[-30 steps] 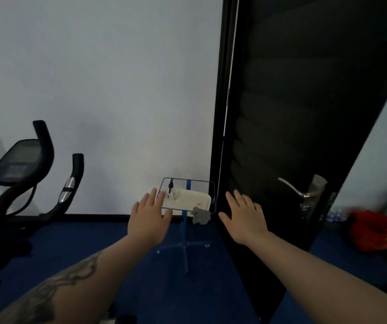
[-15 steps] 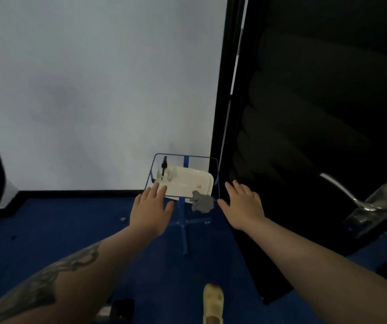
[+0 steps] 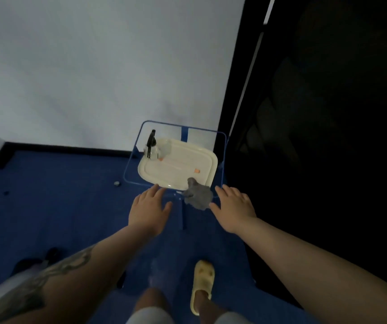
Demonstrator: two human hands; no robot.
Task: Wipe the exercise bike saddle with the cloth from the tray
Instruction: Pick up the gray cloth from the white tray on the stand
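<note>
A cream tray (image 3: pixel 178 168) rests on a blue wire-frame stand (image 3: pixel 129 166) against the white wall. A grey cloth (image 3: pixel 198 194) hangs crumpled over the tray's near right corner. My left hand (image 3: pixel 147 208) hovers open just in front of the tray's near edge, left of the cloth. My right hand (image 3: pixel 233 208) is open too, its fingers right beside the cloth, without holding it. The exercise bike and its saddle are out of view.
A clear spray bottle with a black trigger (image 3: pixel 151 146) stands at the tray's far left corner. A dark door (image 3: pixel 316 113) fills the right side. My foot in a yellow slipper (image 3: pixel 202 282) is on the blue carpet (image 3: pixel 59 206). A small round object (image 3: pixel 117 183) lies left of the stand.
I have stepped closer to the stand and the view has tilted down. The bike has left the view. Both open hands have come near the tray's front edge.
</note>
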